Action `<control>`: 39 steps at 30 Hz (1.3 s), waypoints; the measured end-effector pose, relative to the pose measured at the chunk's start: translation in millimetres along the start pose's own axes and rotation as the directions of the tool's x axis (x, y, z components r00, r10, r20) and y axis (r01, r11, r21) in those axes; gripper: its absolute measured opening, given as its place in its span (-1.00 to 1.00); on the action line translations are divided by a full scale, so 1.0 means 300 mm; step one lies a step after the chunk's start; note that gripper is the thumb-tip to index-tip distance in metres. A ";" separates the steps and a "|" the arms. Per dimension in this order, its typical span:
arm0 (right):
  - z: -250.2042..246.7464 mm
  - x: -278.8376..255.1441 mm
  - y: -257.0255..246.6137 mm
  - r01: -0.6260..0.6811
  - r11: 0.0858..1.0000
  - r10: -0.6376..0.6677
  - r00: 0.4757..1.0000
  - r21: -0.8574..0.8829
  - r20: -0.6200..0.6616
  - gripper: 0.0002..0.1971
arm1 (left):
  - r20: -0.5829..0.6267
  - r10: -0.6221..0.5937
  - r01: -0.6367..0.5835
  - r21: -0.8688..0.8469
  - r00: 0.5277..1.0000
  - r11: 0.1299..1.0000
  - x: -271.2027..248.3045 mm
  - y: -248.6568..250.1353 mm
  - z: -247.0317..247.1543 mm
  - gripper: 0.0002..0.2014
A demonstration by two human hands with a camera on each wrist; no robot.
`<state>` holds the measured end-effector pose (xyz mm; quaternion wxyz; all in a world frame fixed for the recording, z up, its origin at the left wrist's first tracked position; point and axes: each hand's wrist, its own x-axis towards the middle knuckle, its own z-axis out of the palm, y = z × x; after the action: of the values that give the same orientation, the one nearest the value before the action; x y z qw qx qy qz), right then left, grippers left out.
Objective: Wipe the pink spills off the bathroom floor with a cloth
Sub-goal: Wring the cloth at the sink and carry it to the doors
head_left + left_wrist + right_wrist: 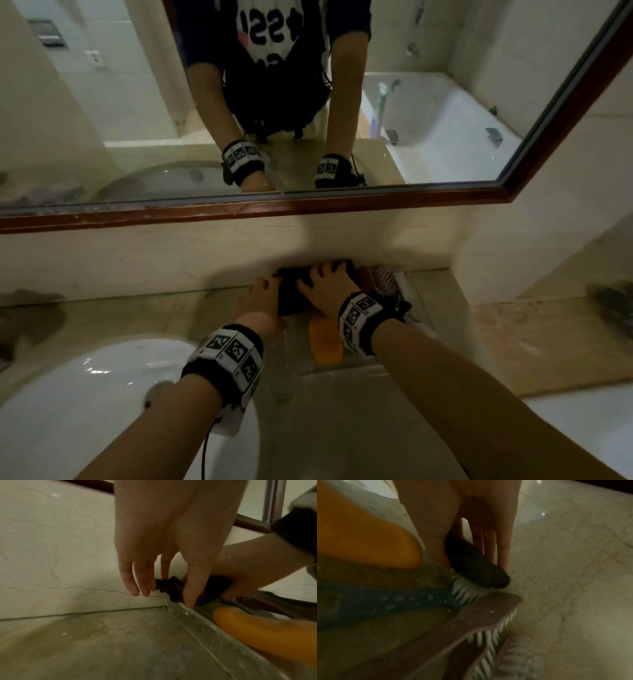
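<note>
From the head view, a dark cloth lies on the tabletop hard against the back wall below the mirror; the right hand lies on top of it with its fingers spread and curled over the far edge, grasping it, while the left hand touches its left edge. An orange object lies just behind the right hand's fingers, toward the wrist, a bristle brush just to their right, and a white basin well behind the left fingers. From the left wrist, the left fingers hang nearly straight, while the forefinger and thumb pinch a bunched corner of the cloth; the orange object lies right of them. From the right wrist, the right fingers and thumb close around the rolled cloth, whose end touches white bristles of a brush just below the fingertips; a second brush lies nearer the camera.
</note>
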<state>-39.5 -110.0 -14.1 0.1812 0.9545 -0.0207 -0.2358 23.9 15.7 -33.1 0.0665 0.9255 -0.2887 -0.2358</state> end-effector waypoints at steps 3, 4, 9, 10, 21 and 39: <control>-0.049 -0.015 0.014 -0.020 0.997 0.021 1.000 0.081 -0.012 -0.46 | -0.059 0.027 -0.025 0.033 0.998 0.999 -0.010 -0.003 0.000 -0.15; -0.067 -0.027 0.023 -0.026 0.992 0.031 0.999 0.120 -0.035 -0.45 | -0.104 0.056 -0.052 0.037 0.993 0.998 -0.021 -0.002 -0.006 -0.16; -0.142 -0.153 0.054 -0.043 0.932 0.104 0.983 0.360 -0.151 -0.46 | -0.494 0.263 -0.245 0.103 0.829 0.964 -0.104 0.011 -0.072 -0.48; -0.152 -0.187 0.055 -0.052 0.924 0.124 0.978 0.378 -0.167 -0.47 | -0.525 0.294 -0.268 0.126 0.799 0.955 -0.124 0.024 -0.092 -0.53; -0.029 -0.818 -0.034 -0.391 0.774 0.519 0.843 0.498 -0.143 -0.50 | -0.261 0.761 -0.710 0.273 0.594 0.649 -0.457 0.319 -0.055 -0.65; 0.473 -2.574 -1.108 -0.801 -0.488 0.771 -0.209 0.347 0.601 -0.66 | 0.433 0.852 -0.923 0.100 -0.295 -0.371 -2.011 1.009 0.775 -0.59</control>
<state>-805.2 249.1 92.8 -0.0823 0.5295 -0.8442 0.0102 -674.4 110.3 81.0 0.0051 0.2764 -0.9564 -0.0945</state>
